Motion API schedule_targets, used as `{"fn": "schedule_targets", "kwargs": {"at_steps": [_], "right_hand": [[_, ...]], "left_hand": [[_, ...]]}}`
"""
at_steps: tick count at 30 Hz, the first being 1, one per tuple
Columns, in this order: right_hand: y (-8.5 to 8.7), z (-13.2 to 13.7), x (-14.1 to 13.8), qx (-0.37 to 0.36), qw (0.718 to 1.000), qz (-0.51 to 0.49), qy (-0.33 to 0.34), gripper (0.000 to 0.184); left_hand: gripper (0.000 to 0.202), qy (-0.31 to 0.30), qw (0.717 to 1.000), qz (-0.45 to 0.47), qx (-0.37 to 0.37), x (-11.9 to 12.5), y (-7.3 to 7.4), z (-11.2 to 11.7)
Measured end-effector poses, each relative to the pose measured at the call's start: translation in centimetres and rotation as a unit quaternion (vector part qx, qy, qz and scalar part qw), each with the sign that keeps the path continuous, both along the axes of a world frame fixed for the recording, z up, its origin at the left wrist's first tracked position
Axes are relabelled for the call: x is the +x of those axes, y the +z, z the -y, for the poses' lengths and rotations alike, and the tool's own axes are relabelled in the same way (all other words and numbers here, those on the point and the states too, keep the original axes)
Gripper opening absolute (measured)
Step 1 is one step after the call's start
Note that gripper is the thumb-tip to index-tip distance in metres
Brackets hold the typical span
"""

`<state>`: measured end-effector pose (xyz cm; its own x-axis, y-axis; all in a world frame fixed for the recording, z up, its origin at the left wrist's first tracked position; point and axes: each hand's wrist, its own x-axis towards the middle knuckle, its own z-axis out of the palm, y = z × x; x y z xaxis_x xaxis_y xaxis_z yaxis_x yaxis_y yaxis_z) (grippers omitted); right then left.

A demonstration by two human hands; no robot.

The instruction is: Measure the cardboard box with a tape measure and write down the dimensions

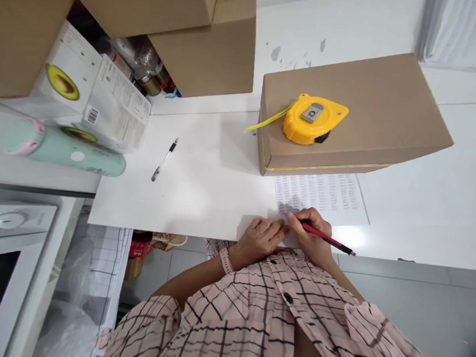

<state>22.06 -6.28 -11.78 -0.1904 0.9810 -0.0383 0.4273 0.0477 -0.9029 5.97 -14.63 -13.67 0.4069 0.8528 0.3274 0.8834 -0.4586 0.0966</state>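
My right hand (314,227) is closed round a red-and-black pencil (327,237); its eraser end points down and right. The pencil's tip is hidden by my fingers, over the lower left of a printed sheet (330,196) with columns of small text. Beside it, my left hand (261,235) rests on the table's front edge, fingers slightly bent and lying on the white surface, with nothing visible in them. Just beyond the hands, a cardboard box (373,112) overlaps the sheet's top. A yellow tape measure (313,120) lies on that box.
A pen (165,160) lies on the white table (204,192). To the left are a mint-green bottle (69,147) on its side and a white carton (113,99) with avocado pictures. Stacked cardboard boxes (214,57) stand behind. A microwave (8,260) is at lower left.
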Motion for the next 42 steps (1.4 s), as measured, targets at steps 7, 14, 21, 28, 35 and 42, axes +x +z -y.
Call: {"fn": "schedule_targets", "kwargs": {"at_steps": [7,14,21,28,35,42], "right_hand": [[0.0,0.1,-0.1,0.009,1.000,0.017,0.006,0.027],[-0.8,0.5,0.2,0.045,0.998,0.048,0.021,0.037],[-0.3,0.4,0.0,0.051,0.996,0.071,0.035,0.038],[0.1,0.3,-0.2,0.073,0.994,0.072,0.040,0.038],[-0.4,0.4,-0.1,0.083,0.993,0.063,0.048,0.035],[-0.7,0.3,0.1,0.098,0.992,0.065,0.049,0.034]], "left_hand": [[0.064,-0.003,1.000,-0.001,0.002,0.1,-0.4,0.1],[0.064,-0.011,1.000,-0.002,-0.018,0.0,-0.5,0.2],[0.065,0.000,1.000,0.000,0.000,0.1,-0.4,0.1],[0.063,0.000,1.000,0.008,0.014,0.1,-0.5,0.1],[0.063,-0.009,0.999,-0.002,-0.033,0.1,-0.7,0.2],[0.063,-0.003,1.000,0.002,-0.018,0.1,-0.3,0.1]]}}
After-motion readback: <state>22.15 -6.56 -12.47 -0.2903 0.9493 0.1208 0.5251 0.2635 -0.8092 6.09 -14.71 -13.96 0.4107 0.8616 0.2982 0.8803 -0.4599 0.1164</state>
